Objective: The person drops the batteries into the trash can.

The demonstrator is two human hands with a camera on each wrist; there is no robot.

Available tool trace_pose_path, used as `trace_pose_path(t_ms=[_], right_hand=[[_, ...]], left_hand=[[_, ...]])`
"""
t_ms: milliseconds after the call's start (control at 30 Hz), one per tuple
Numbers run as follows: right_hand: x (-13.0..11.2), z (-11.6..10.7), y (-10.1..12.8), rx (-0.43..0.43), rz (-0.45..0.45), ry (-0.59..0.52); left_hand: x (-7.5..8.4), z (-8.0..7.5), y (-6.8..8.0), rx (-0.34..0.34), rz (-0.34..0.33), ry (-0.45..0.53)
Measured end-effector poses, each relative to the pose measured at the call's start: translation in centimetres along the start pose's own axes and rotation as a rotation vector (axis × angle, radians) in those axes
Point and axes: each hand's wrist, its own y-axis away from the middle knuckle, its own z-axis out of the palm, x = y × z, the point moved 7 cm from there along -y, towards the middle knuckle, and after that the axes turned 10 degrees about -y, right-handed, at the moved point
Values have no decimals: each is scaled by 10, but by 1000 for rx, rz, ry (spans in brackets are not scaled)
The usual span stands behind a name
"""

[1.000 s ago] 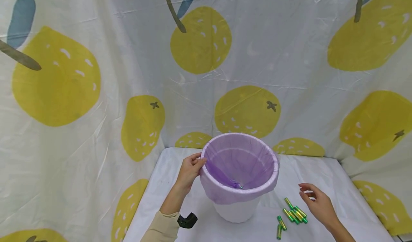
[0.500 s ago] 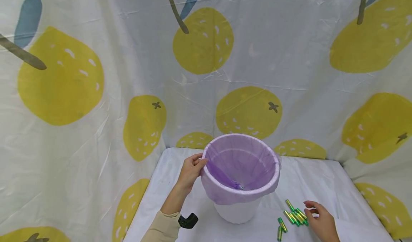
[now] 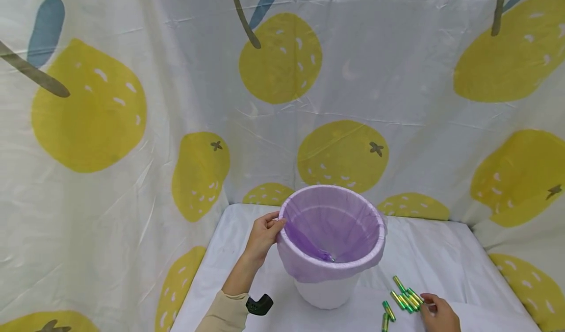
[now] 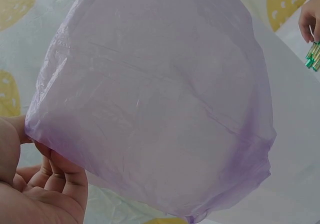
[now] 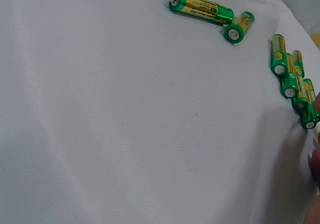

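A white bin (image 3: 326,293) lined with a purple bag (image 3: 331,224) stands on the white table (image 3: 441,253). My left hand (image 3: 264,234) grips the bin's left rim, thumb over the bag's edge. In the left wrist view the bag (image 4: 160,99) fills the frame above my left hand (image 4: 40,189). Several green and gold batteries (image 3: 408,297) lie right of the bin. My right hand (image 3: 437,315) rests at their near end, its fingers loosely curled. In the right wrist view the batteries (image 5: 292,84) all lie flat, with a fingertip (image 5: 315,159) at the frame's edge.
Two more batteries (image 3: 387,312) lie apart from the cluster, nearer the bin; they are the pair of batteries (image 5: 202,8) in the right wrist view. A cloth backdrop (image 3: 282,101) printed with yellow fruit walls the table on three sides. A black wrist camera (image 3: 259,304) sits on my left sleeve.
My right hand has come down and toward me, from above the table to the near end of the battery cluster. My left hand has stayed on the bin's rim.
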Motion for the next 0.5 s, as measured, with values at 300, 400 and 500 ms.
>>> trace_pose_path(t_ms=[300, 400, 500], right_hand=[[4, 5, -2, -50, -24, 24], [3, 5, -3, -86, -31, 29], [5, 5, -4, -109, -23, 32]], left_hand=[[-1, 0, 1, 2, -14, 8], [0, 1, 1, 2, -10, 4], [-1, 1, 0, -3, -7, 5]])
